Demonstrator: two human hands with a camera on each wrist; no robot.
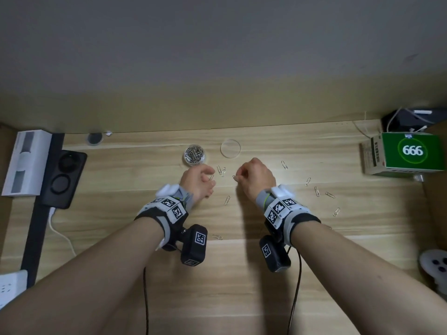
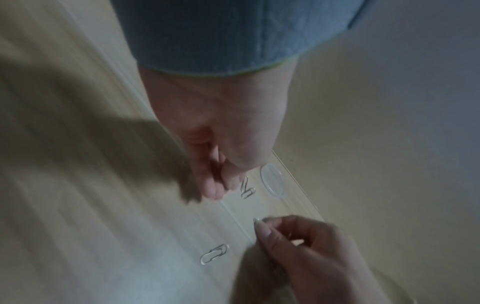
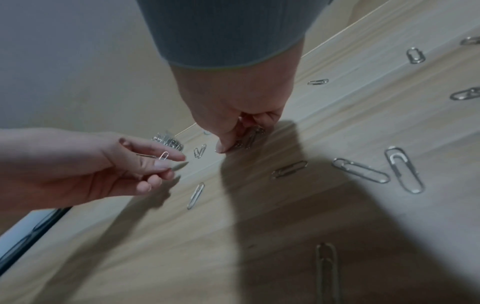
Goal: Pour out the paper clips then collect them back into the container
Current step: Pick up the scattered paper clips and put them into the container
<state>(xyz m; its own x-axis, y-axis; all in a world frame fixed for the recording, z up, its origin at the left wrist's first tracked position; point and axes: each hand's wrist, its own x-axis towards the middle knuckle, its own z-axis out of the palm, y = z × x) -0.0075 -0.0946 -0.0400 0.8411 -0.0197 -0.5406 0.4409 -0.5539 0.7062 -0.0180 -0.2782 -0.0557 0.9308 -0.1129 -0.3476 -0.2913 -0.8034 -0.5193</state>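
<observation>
A small round clear container (image 1: 195, 154) full of silver paper clips stands at the back of the wooden desk (image 1: 266, 262), its clear lid (image 1: 230, 148) lying flat to its right. My left hand (image 1: 210, 178) hovers just in front of the container and pinches one paper clip (image 3: 164, 155) between thumb and fingers. My right hand (image 1: 238, 176) faces it, pinching a clip (image 2: 256, 220), with more clips bunched (image 3: 253, 133) in its curled fingers. Two loose clips (image 1: 221, 170) lie between the hands; several others (image 1: 316, 191) lie scattered to the right.
A green box marked 666 (image 1: 412, 151) sits at the right edge. A black holder (image 1: 63, 175) and a white box (image 1: 26, 163) stand at the left with a white cable. More clips lie nearer me (image 1: 217, 237) and between the wrists (image 1: 227, 200).
</observation>
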